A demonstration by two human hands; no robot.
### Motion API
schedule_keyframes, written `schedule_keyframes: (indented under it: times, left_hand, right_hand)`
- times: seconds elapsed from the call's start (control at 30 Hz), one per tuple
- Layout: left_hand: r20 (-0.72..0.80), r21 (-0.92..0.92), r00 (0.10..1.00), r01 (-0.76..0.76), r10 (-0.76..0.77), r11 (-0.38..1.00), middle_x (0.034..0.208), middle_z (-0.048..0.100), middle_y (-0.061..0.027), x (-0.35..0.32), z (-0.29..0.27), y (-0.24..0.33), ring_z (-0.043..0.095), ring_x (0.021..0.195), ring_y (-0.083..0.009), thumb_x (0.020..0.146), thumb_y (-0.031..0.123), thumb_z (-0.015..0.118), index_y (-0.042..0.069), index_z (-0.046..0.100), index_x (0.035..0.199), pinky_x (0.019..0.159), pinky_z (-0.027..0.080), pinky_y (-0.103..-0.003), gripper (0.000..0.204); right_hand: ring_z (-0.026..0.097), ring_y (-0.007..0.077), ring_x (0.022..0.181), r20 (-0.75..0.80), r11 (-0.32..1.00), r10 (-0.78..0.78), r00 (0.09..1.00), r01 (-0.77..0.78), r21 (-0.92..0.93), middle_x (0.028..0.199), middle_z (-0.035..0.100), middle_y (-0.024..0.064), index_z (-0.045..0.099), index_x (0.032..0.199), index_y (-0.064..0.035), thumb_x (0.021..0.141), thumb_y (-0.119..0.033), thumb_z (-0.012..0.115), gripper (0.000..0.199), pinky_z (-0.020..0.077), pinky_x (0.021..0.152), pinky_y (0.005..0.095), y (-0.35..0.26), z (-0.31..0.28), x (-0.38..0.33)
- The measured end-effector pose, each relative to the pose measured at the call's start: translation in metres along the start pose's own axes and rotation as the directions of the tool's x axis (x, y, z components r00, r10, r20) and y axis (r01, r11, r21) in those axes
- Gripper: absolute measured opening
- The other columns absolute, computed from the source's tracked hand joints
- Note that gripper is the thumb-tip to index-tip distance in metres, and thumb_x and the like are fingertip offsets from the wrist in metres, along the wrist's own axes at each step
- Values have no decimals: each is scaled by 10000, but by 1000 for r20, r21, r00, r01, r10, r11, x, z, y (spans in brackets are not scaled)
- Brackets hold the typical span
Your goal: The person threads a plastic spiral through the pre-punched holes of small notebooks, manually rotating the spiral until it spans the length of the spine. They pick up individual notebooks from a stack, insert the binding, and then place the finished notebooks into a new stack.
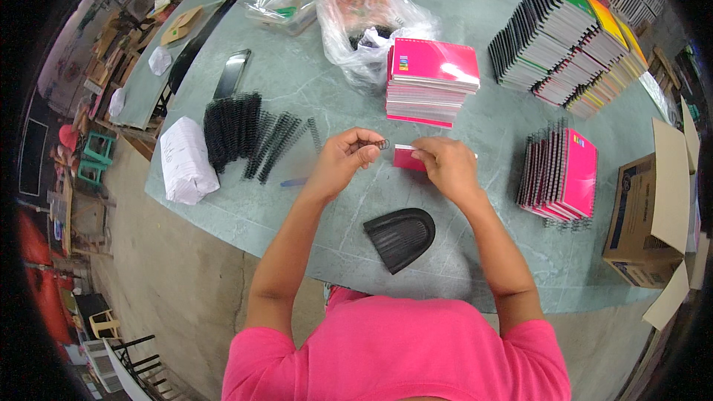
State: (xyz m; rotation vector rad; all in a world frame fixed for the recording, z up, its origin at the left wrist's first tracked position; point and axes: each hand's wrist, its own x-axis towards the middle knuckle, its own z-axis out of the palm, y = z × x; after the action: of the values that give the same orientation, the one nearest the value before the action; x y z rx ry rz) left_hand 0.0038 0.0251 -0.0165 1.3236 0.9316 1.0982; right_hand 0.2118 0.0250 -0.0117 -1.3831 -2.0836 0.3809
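Over the middle of the table, my left hand [343, 162] is closed on a dark spiral binding coil [383, 145], whose end pokes out past the fingertips. My right hand [448, 165] grips a small pink-covered notebook [405, 157] by its top, just right of the coil. Coil and notebook look slightly apart. Behind them rises a stack of pink notebooks [434, 67]. Loose black coils [232, 130] lie in a heap to the left. On the right stand several pink notebooks with coils on their edges [561, 174]. A ridged black curved piece [399, 238] lies close to me.
Tall stacks of coil-bound notebooks [568, 37] stand at the back right, above an opened cardboard box [645, 204]. A white wrapped package [187, 160], a dark phone [232, 73], a blue pen [294, 183] and plastic bags [356, 22] occupy the left and back.
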Motion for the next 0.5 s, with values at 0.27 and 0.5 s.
schedule_keyframes:
  times: [0.27,0.5]
  left_hand:
    - [70,209,965,233,-252,950,689,532,29,-4,15,-2,458,561,-42,894,199,575,15,604,970,478,359,-201,202]
    - [-29,324,979,199,-201,925,606,508,16,-1,23,-8,439,454,-47,939,286,492,18,591,878,390,346,-209,292]
  right_hand:
    - [614,286,717,-18,1000,0,1000,0,5,745,644,98,651,872,-101,801,-182,610,115,445,649,423,6,0,-3]
    - [614,280,723,39,999,9,999,-11,47,756,649,90,658,886,-114,808,-187,604,119,444,667,428,4,-3,-4]
